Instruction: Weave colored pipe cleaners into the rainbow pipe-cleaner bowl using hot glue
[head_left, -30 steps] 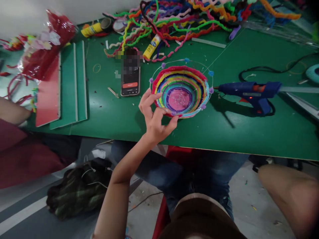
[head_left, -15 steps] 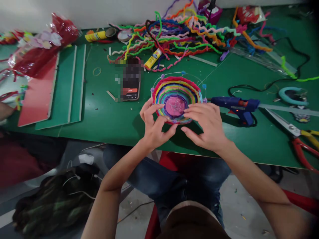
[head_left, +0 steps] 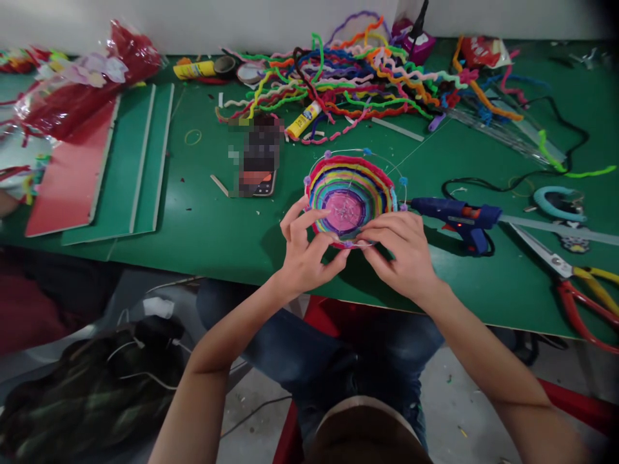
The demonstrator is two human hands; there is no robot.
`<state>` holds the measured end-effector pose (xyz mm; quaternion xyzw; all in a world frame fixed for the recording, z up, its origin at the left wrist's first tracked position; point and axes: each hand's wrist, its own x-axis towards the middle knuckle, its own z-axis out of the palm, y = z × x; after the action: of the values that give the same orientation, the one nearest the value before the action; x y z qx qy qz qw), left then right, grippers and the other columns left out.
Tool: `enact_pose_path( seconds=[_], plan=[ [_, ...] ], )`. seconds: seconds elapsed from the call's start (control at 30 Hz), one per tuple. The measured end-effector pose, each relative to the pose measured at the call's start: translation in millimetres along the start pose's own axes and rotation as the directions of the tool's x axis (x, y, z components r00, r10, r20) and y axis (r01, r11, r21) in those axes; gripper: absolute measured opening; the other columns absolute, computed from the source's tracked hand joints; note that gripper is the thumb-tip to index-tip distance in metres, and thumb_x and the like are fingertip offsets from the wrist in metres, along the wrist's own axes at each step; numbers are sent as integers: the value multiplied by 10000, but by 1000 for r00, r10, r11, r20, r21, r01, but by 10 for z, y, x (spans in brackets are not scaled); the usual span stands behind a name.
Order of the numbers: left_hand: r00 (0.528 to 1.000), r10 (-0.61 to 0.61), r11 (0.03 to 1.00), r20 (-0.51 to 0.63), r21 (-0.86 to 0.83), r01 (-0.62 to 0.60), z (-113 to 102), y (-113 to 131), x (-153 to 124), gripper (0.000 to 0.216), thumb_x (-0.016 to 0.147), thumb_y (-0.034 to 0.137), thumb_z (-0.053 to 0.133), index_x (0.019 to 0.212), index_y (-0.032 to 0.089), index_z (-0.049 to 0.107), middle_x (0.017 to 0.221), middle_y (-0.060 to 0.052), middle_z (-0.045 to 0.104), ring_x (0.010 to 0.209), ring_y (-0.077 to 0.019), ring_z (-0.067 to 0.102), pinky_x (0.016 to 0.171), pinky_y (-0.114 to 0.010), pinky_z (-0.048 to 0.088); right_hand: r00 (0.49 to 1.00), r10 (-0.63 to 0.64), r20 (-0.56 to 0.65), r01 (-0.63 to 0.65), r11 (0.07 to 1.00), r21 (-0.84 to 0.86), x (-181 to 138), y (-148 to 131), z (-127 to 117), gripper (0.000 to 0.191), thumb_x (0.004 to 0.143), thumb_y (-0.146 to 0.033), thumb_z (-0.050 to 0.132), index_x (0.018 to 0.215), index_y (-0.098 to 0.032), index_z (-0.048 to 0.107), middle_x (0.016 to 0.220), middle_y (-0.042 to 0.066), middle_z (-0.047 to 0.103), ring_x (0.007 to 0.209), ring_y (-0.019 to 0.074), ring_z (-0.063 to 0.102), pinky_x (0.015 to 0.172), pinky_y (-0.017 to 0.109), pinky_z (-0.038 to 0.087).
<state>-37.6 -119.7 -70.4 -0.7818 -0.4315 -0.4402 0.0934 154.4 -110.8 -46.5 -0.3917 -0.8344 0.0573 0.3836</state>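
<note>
A small bowl (head_left: 360, 169) of rainbow-coloured pipe-cleaner rows, with a pink centre, tilts open toward me. A thin wire ring (head_left: 385, 155) with small blue and purple tufts runs around its rim. At the near left, my left hand (head_left: 309, 248) is closed on the bowl's edge, forefinger over the inside and thumb by the near rim. My right hand (head_left: 399, 248) pinches the near right rim, its fingertips inside and the thumb below. Whatever lies between the right fingertips is partly hidden.
Right of the bowl lies a blue glue gun (head_left: 457, 218), its red light lit, with scissors (head_left: 563, 267) beyond. Tangled pipe cleaners (head_left: 338, 84) and a glue stick (head_left: 304, 120) lie behind. A phone (head_left: 261, 158) and boards (head_left: 140, 161) are leftward.
My right thumb has moved in against the near rim, and the right fingers have closed more. The left hand keeps its hold. The whole view has shifted slightly.
</note>
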Motion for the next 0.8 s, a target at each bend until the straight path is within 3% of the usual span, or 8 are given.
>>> enact_pose_path(
  seconds=[0.23,0.57,0.8],
  plan=[
    [999,35,999,-13,25,-35,-19,20,15,184,751,320,663,828,214,533,1135,-92,465,1285,-302,365,972,-482,463,1000,7,28,-7,1000,7,-18,22,-5,91,837,-236,614,928,-239,623,917,11,703,918,180,617,843,361,434],
    [1000,7,1000,-4,-23,-7,-23,5,0,179,748,305,675,820,203,545,1143,-86,459,1286,-300,354,1010,-467,416,999,-45,28,45,999,7,-35,50,4,155,819,-182,616,963,-237,605,923,21,693,924,188,611,846,361,436],
    [1000,-9,999,5,-40,9,-44,10,12,170,753,292,668,838,208,547,1150,-80,463,1276,-300,363,1020,-474,395,1000,-1,18,-1,995,99,-25,28,-14,284,760,-125,599,1014,-250,574,924,15,680,920,198,613,853,381,440]
  ],
)
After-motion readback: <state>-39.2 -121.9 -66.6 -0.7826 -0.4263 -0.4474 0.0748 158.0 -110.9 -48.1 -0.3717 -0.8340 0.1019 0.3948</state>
